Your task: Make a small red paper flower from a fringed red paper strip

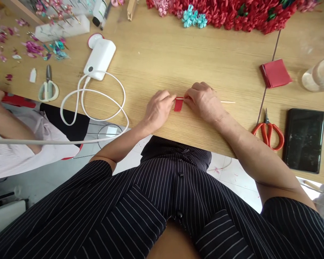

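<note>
My left hand point(158, 110) and my right hand point(203, 102) meet close together near the table's front edge, fingers pinched. Between them hangs a small red strip of cloth or paper point(178, 105), its upper edge along a thin wooden stick point(228, 102). The left fingertips grip the left end of the strip's top edge. My right fingers hold the stick at the strip's right side, and its pale end sticks out beyond that hand. The parts inside both pinches are hidden.
Orange-handled scissors point(268, 131), a black phone point(304, 140), a red square stack point(275, 73) and a glass of water point(320, 75) lie right. Left are a white power bank point(100, 59) with cable, white-handled scissors point(48, 86) and another person's arm point(13, 126). Red flowers point(226, 14) line the back.
</note>
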Action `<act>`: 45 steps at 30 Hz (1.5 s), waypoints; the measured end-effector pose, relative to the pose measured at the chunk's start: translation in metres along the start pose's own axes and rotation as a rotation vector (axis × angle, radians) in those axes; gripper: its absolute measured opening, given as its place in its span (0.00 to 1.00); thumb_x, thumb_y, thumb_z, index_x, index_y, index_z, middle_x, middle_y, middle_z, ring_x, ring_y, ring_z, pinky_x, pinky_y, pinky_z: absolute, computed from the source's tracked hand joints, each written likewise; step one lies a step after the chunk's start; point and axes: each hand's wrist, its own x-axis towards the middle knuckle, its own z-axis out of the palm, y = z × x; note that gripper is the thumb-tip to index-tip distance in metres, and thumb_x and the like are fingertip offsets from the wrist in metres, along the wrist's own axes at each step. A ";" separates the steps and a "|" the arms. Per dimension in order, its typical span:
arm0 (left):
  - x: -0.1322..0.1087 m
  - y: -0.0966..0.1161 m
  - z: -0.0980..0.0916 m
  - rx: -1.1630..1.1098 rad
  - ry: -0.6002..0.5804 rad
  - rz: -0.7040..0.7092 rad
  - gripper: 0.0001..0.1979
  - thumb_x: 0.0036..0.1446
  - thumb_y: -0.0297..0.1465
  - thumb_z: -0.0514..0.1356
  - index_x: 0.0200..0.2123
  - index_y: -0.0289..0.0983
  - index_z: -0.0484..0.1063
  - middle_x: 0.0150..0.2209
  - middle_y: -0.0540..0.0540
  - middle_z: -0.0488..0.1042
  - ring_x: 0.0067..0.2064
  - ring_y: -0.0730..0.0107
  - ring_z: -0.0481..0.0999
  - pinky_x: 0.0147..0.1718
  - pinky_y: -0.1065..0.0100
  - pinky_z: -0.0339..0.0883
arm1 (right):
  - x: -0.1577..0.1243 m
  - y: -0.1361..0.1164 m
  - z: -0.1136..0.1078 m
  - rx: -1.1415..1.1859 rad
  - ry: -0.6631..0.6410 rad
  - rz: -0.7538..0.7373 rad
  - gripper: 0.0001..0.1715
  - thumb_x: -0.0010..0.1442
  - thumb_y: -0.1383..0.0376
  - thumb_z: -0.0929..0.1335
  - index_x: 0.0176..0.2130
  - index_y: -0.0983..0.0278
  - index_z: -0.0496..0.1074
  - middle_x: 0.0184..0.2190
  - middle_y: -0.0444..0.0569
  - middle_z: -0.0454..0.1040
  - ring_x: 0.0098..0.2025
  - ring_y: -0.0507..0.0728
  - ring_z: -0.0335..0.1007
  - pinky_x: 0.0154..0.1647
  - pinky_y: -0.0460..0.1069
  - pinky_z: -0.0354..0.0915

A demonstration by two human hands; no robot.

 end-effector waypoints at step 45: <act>0.017 -0.014 0.002 -0.080 0.002 -0.058 0.11 0.65 0.30 0.63 0.49 0.43 0.79 0.50 0.45 0.76 0.56 0.56 0.74 0.60 0.50 0.72 | 0.000 0.007 -0.021 0.135 -0.002 0.066 0.17 0.73 0.59 0.62 0.43 0.61 0.79 0.43 0.55 0.81 0.45 0.62 0.76 0.51 0.58 0.70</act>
